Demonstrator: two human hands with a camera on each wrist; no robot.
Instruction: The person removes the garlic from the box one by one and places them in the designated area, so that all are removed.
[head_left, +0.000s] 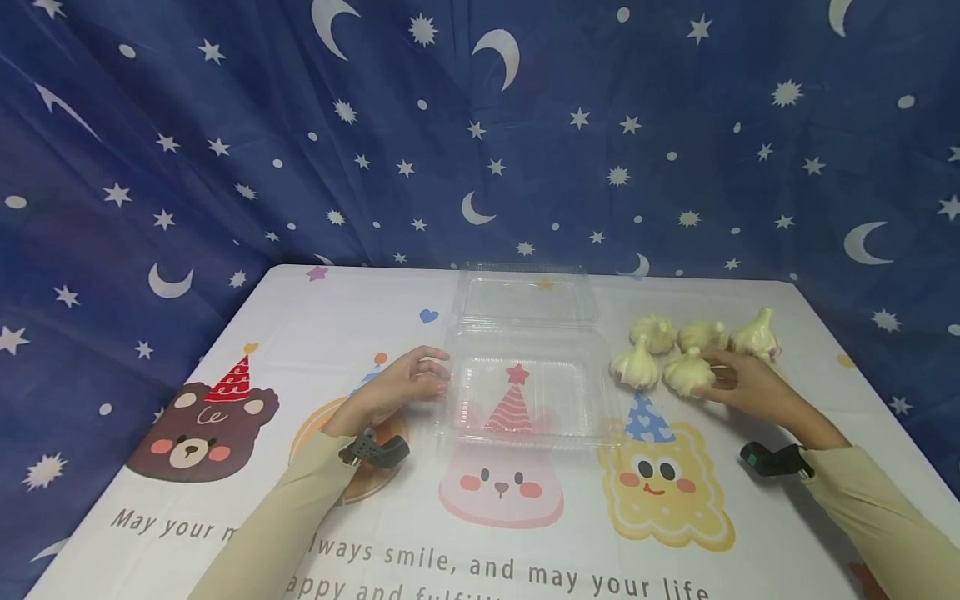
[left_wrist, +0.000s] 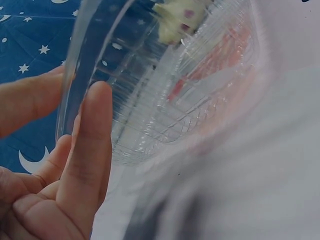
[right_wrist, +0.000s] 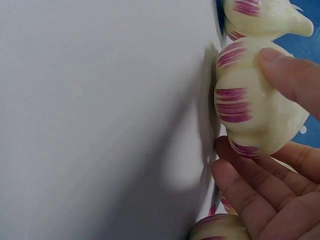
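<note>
An open clear plastic clamshell box (head_left: 525, 343) lies mid-table, its lid (head_left: 517, 298) folded back flat behind it. My left hand (head_left: 408, 377) pinches the box's left rim; in the left wrist view the clear wall (left_wrist: 85, 65) runs between its thumb and fingers. My right hand (head_left: 757, 387) holds a cream garlic bulb (right_wrist: 260, 105) with purple streaks, thumb on one side and fingers against the other. That bulb (head_left: 686, 372) is the front right of a cluster. Around it are a front-left bulb (head_left: 636, 367), two bulbs behind (head_left: 652, 333) and one to the right (head_left: 756, 335).
A white tablecloth (head_left: 360, 533) printed with cartoon animals and lettering covers the table. Behind the far edge hangs a dark blue curtain (head_left: 555, 183) with moons and stars. Each wrist carries a small black device (head_left: 378, 450).
</note>
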